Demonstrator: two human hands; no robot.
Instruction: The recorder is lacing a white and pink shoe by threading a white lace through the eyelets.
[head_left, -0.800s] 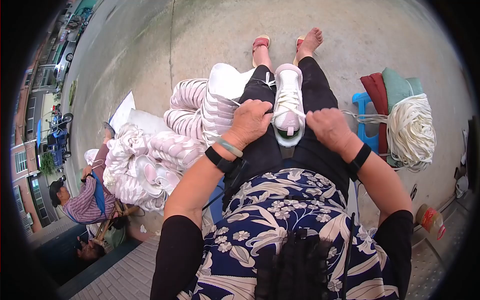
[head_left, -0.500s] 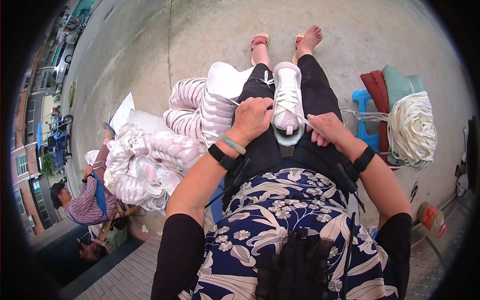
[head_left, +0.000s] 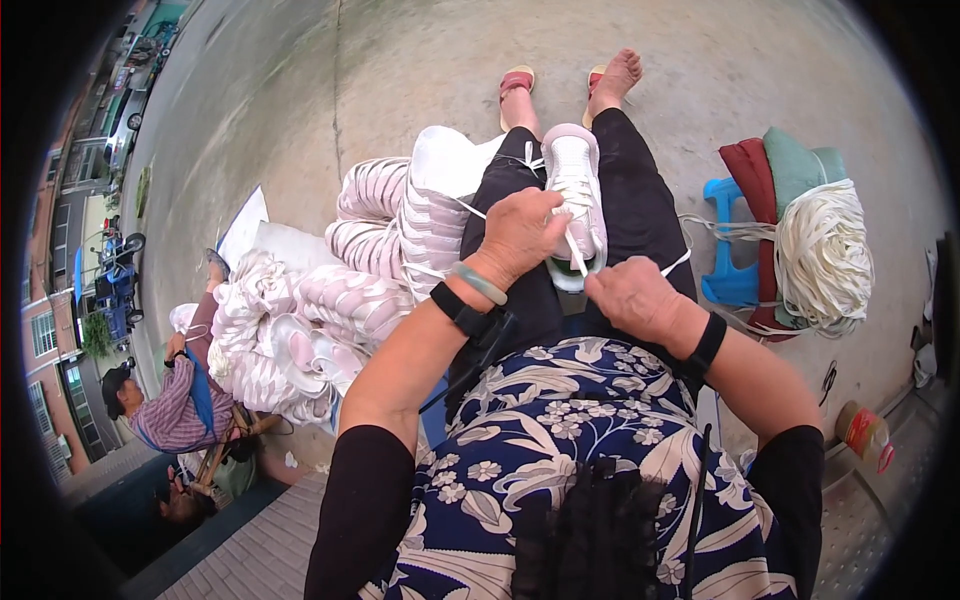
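A white and pale pink sneaker (head_left: 572,155) lies between my thighs, toe pointing away from me, with white laces crossed over its tongue. My left hand (head_left: 522,232) is closed at the left side of the lacing, fingertips pinching a lace; another stretch of lace runs out behind it to the left. Below the shoe's opening, my right hand (head_left: 642,298) pinches the white shoelace (head_left: 577,252), which is stretched up to the shoe. My fingers partly cover the tongue and collar.
Stacked pale shoe uppers (head_left: 372,215) and a heap of more (head_left: 290,330) lie to the left. A blue stool (head_left: 728,285) at the right bears folded cloths (head_left: 800,165) and a bundle of white laces (head_left: 825,260). A bottle (head_left: 862,430) stands lower right. Another person (head_left: 185,400) sits far left.
My right hand has moved left and toward me, drawing the lace down over the shoe's collar. My left hand has shifted slightly right over the lacing.
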